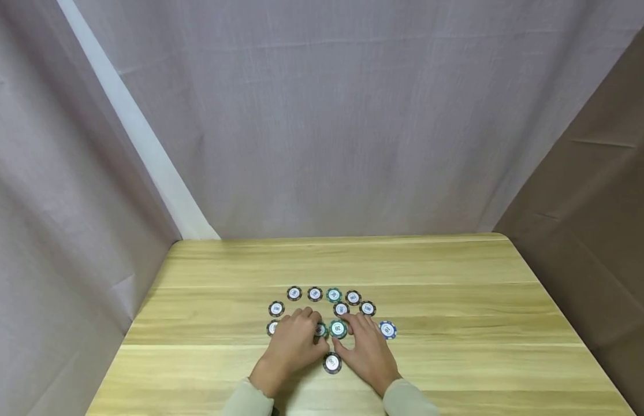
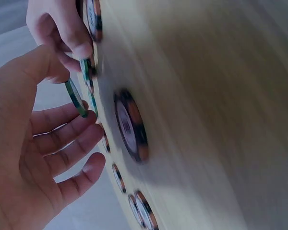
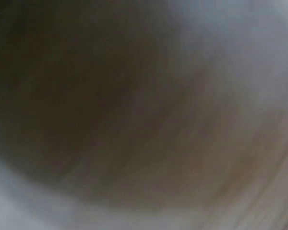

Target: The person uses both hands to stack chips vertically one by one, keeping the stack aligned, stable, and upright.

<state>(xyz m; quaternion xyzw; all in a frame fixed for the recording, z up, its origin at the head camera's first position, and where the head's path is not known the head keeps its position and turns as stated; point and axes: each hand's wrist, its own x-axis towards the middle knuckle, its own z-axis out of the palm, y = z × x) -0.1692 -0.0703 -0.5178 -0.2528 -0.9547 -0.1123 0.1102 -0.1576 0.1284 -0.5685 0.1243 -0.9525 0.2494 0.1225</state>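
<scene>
My left hand [image 1: 296,341] is over the table, thumb and fingertips pinching a green poker chip [image 2: 76,98], tilted on its edge in the left wrist view. Facing it, my right hand [image 1: 369,349] has its thumb and index finger at opposite edges of another green poker chip [image 1: 338,329], marked 20. A black poker chip [image 1: 332,363] lies flat between the two wrists. Just beyond the right fingertips is another black chip [image 1: 341,309]. The left hand partly covers a dark chip [image 1: 272,327]. Only blurred brown and grey surfaces show in the right wrist view.
Several chips form an arc on the wooden table [image 1: 457,300], including a green chip [image 1: 334,294] at the far side and a black chip [image 1: 276,308] at left. A blue chip [image 1: 387,330] lies right of the right hand. Grey curtains [image 1: 322,127] enclose the table.
</scene>
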